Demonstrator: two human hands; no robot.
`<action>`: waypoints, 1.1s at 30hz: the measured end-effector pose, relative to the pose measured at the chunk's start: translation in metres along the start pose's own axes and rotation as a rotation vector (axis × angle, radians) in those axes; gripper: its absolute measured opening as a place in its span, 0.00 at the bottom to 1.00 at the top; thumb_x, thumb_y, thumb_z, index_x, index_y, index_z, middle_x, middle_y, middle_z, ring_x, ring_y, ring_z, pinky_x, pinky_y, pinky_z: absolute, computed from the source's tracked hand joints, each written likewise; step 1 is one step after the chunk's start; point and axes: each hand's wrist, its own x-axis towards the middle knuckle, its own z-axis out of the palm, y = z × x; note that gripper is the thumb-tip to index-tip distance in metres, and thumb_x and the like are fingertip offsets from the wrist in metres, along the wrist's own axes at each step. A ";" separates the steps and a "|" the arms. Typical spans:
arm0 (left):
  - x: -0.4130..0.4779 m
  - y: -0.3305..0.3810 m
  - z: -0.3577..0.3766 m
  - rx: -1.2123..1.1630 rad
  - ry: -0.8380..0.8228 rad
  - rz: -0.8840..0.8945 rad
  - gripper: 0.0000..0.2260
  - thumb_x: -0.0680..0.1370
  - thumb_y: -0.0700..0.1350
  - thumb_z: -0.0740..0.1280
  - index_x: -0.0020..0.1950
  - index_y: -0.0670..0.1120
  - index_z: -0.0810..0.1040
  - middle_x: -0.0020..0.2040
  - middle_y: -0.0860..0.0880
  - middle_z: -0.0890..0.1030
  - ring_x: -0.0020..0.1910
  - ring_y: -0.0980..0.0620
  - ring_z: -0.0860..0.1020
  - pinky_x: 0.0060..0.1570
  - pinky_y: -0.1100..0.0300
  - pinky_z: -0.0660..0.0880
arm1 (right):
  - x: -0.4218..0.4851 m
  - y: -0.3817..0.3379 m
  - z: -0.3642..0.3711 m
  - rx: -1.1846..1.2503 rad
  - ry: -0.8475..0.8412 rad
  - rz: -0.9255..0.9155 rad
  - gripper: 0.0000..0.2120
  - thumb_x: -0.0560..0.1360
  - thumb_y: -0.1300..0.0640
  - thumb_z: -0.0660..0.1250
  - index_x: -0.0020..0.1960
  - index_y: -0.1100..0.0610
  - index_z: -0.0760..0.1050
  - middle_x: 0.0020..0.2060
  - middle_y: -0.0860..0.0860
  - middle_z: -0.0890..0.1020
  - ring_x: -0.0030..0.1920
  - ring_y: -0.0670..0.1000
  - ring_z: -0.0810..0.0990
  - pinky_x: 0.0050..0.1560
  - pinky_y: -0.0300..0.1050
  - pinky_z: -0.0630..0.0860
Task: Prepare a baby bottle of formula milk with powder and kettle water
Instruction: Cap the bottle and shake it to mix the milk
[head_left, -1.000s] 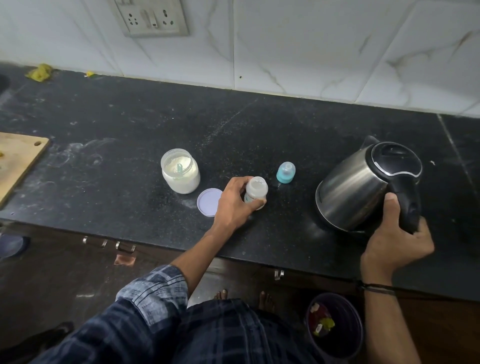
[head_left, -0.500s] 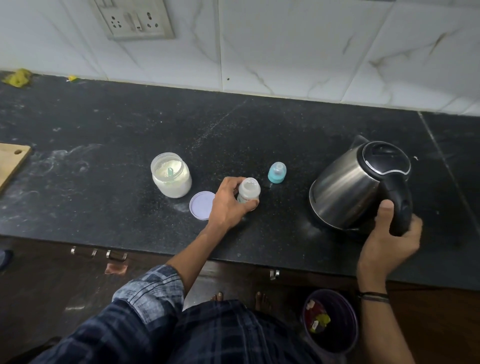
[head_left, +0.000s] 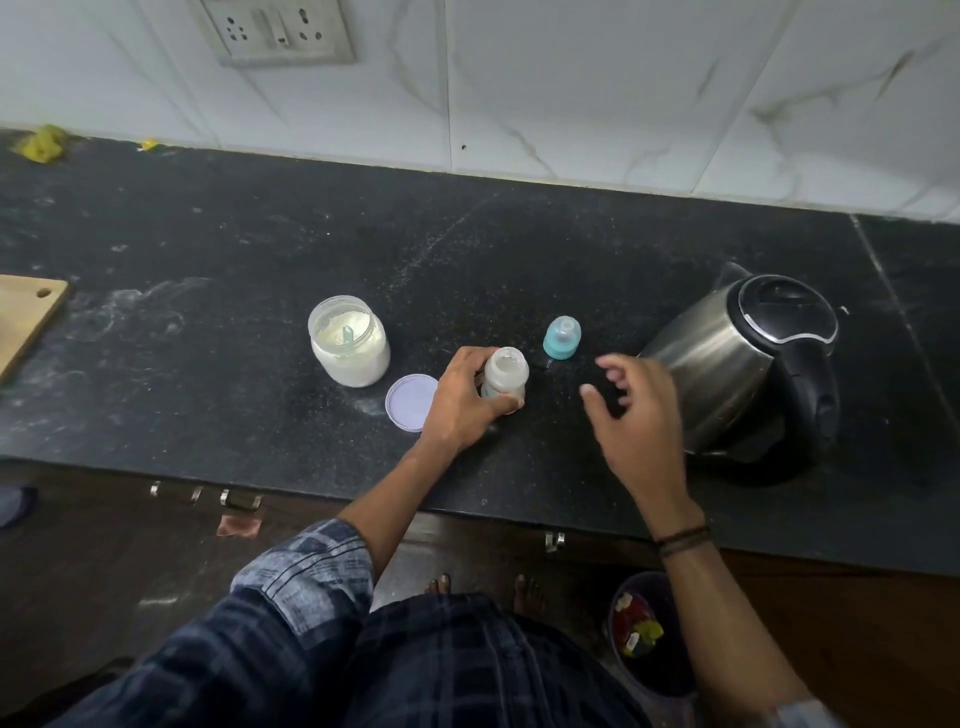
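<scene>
left hand (head_left: 462, 410) wrapped round the baby bottle (head_left: 506, 379), low on its body. the bottle stands upright on the counter (head_left: 208, 260), mouth open, no top on. right hand (head_left: 639, 415) holds nothing, fingers loose and spread, hanging between bottle and kettle (head_left: 737, 374), just beside the steel wall (blurred, can't tell if it touches).

handling notes:
- bottle: small, light plastic, narrow base, so probably tippy. grip low and pin it down while anything goes in. can't read the fill level from here.
- kettle: steel body, likely heavy if full and maybe hot. take it by the black handle on its right side only. spout points to the rear left, so it needs turning to reach the bottle.
- teal teat top (head_left: 562, 338): stands just behind the bottle, apart from it. light; grab it by the ring, not the teat.

around:
- powder jar (head_left: 349, 340), open, left of the bottle, scoop (head_left: 347, 332) stuck in the powder.
- jar lid (head_left: 410, 401) lies flat beside my left hand.
- spilled powder dusts the counter near the jar.
- wooden board (head_left: 26, 317) far left, wall socket (head_left: 270, 31) above, bin (head_left: 649, 634) on the floor below.

in the way: the teat top sits near the pour path from kettle to bottle, easy to knock. nothing else lies between them but my right hand.
</scene>
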 end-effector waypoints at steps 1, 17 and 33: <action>-0.001 0.000 0.000 -0.004 0.000 -0.001 0.27 0.70 0.40 0.82 0.64 0.53 0.77 0.60 0.57 0.76 0.62 0.54 0.78 0.67 0.59 0.75 | 0.011 0.002 0.009 -0.049 -0.109 0.035 0.18 0.77 0.57 0.75 0.66 0.55 0.78 0.57 0.50 0.76 0.58 0.52 0.76 0.59 0.54 0.78; -0.002 0.001 -0.001 0.015 -0.001 -0.005 0.28 0.69 0.41 0.83 0.65 0.50 0.77 0.62 0.50 0.79 0.63 0.48 0.79 0.67 0.45 0.76 | 0.094 0.005 0.061 -0.267 -0.424 0.213 0.21 0.78 0.63 0.69 0.70 0.52 0.76 0.62 0.59 0.77 0.59 0.63 0.79 0.58 0.53 0.74; -0.003 0.003 -0.005 -0.001 -0.028 -0.010 0.27 0.70 0.41 0.83 0.65 0.51 0.77 0.60 0.52 0.78 0.59 0.54 0.79 0.63 0.53 0.78 | 0.078 -0.055 0.009 0.271 -0.551 0.169 0.20 0.75 0.60 0.77 0.60 0.41 0.80 0.57 0.43 0.83 0.53 0.44 0.84 0.57 0.47 0.83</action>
